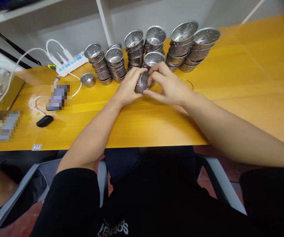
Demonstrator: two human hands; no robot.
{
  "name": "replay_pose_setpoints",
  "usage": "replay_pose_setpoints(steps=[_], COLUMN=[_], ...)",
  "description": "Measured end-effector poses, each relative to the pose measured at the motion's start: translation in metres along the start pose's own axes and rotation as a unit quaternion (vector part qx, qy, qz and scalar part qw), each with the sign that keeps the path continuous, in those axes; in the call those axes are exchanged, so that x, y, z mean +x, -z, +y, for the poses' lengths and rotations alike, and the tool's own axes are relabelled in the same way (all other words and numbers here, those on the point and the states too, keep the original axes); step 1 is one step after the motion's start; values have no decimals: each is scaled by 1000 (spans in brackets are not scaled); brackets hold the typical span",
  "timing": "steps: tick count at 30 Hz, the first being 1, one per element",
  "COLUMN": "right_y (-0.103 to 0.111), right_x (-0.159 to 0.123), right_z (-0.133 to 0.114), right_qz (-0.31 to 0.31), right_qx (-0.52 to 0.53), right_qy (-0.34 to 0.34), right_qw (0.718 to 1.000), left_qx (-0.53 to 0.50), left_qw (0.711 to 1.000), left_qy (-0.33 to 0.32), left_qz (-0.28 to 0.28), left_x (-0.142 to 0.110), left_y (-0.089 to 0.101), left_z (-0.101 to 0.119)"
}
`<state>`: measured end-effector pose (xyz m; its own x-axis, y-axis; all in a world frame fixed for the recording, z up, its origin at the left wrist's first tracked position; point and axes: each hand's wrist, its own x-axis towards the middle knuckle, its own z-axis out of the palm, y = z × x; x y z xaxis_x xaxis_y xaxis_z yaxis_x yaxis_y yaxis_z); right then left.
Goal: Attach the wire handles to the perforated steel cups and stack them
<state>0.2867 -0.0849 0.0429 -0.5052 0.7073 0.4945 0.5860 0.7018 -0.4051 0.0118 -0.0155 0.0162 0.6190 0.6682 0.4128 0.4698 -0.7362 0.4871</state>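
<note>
In the head view, my left hand point(129, 86) is closed around a small perforated metal strainer cup point(142, 82), tilted on its side above the table. My right hand point(165, 84) is at the cup's right side, fingers bent and thumb against its lower edge. A thin wire line shows across the cup, but whether my right fingertips pinch it is too small to tell. Just behind my hands stands another strainer cup point(154, 58), partly covered by my right fingers. A thin wire ring point(188, 81) lies on the table beyond my right wrist.
Stacks of strainer cups point(134, 44) line the back of the yellow table point(142, 128), with larger stacks point(185, 36) at right. One small cup point(88, 80) stands apart. Leftward are a white power strip point(74, 62), cables, a blurred phone point(58, 97) and a black case point(44, 121).
</note>
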Motion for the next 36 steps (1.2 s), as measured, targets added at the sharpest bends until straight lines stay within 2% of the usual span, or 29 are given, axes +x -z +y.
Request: replay_pose_setpoints(steps=[5, 9, 16, 20, 24, 27, 29, 30, 33, 34, 36], right_y=[0, 8, 20, 16, 16, 31, 47, 56, 75, 78, 76], right_x=[1, -1, -5, -8, -8, -8, -11, -13, -23, -25, -29], right_z=[-1, -8, -9, -4, -3, 2, 15, 25, 63, 76, 97], right_qz=[6, -23, -36, -3, 36, 128, 168, 162, -6, -61, -118], right_qx=[15, -2, -3, 23, -3, 4, 19, 21, -3, -18, -56], right_qy=[2, -25, -15, -7, -12, 7, 26, 25, -26, -48, -83], right_qw=[1000, 999, 999, 1000, 999, 992, 985, 986, 1000, 997, 988], left_qx=[7, 1, 0, 19, 19, 15, 24, 30, 12, -8, -45], left_qw=[1000, 1000, 1000, 999, 998, 997, 995, 992, 976, 972, 970], left_qy=[-3, 0, -4, -28, -50, -29, 3, 19, 58, 71, 94], left_qz=[2, 8, 9, 4, 29, 67, 101, 122, 207, 224, 220], left_x=[1, 1, 2, 2, 0, -4, -6, -7, -6, -5, -3], left_y=[1, 4, 5, 7, 9, 11, 11, 11, 6, 4, -3], left_z=[5, 7, 15, 16, 8, 2, 1, 1, -2, -5, -15])
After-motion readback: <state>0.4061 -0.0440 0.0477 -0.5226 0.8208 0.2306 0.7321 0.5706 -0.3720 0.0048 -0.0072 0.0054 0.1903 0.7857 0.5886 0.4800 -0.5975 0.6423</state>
